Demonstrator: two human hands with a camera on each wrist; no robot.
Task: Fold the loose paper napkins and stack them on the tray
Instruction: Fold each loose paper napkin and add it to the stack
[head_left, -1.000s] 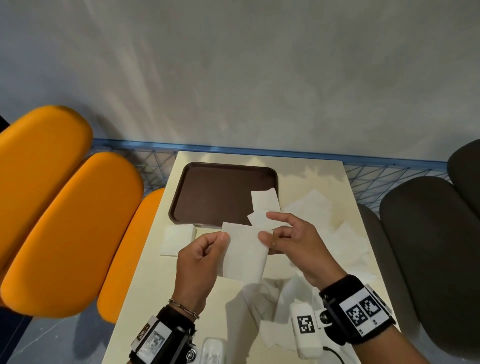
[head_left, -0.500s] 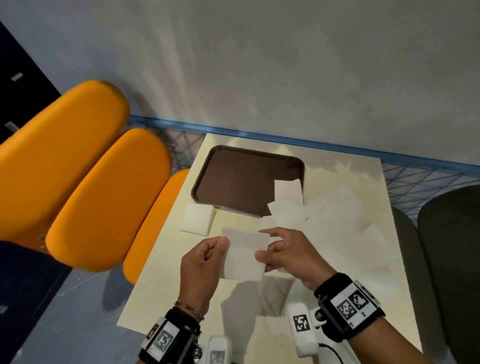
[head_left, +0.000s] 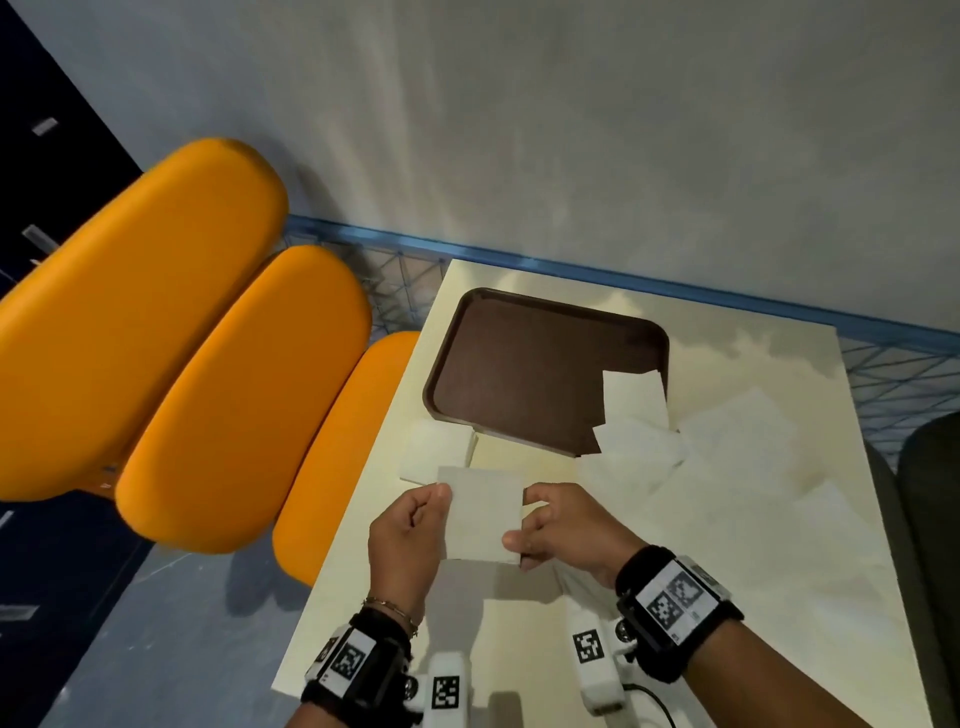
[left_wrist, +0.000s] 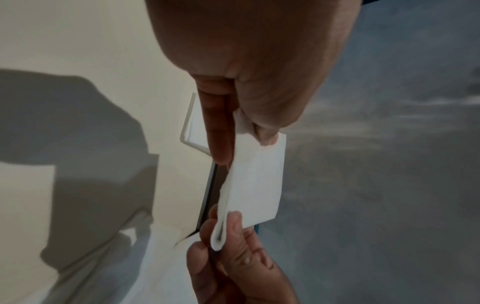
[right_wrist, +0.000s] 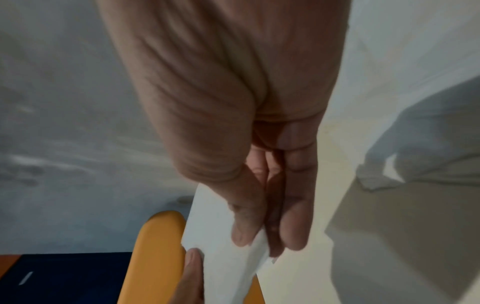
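While raised (above table), left hand (head_left: 408, 525) and right hand (head_left: 563, 525) pinch napkin (head_left: 483, 514).

The napkin (head_left: 480, 512) held up between the two hands is plain white, greyish in shade. The tray (head_left: 524, 364) is dark brown. The table (head_left: 727, 597) is pale cream, with more white napkins (head_left: 737, 431) lying on it. The three seat pads (head_left: 234, 384) at the left are bright orange; the seat (head_left: 930, 519) at the right is dark grey. The wall (head_left: 571, 130) is light grey, with a blue rail (head_left: 675, 288) along its foot. Both wristbands (head_left: 670, 608) are black and carry black-and-white square-patterned tags.
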